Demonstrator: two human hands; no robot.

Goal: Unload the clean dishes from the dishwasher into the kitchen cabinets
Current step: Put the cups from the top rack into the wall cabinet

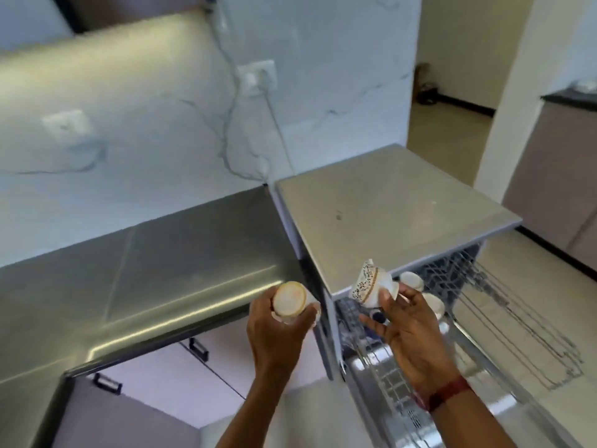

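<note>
- the left hand (274, 331) grips a small white cup (290, 302) with a gold rim, fingers wrapped around its side; the cup's pale round end faces the camera.
- that cup is held in the air just in front of the edge of the steel countertop (155, 270), left of the dishwasher.
- the right hand (403, 331) holds a patterned teacup (371, 284), white with dark and gold banding, tipped on its side.
- the thumb and upper fingers pinch the teacup at its narrower end, while the lower fingers (371, 320) stretch out loosely to the left below it.
- a red band (449, 392) circles the right wrist.
- the teacup hangs over the front corner of the dishwasher top (387, 208), above the pulled-out upper rack (484, 305).
- two more white cups (412, 279) sit in that rack just behind the right hand; the nearer one is partly hidden by the fingers.
- a small dark blue item (376, 316) shows in the rack under the hand; too hidden to name.
- lower cabinets (181, 376) with black handles stand under the countertop.
- a white wall socket (258, 77) with a cable plugged in sits on the marble backsplash.
</note>
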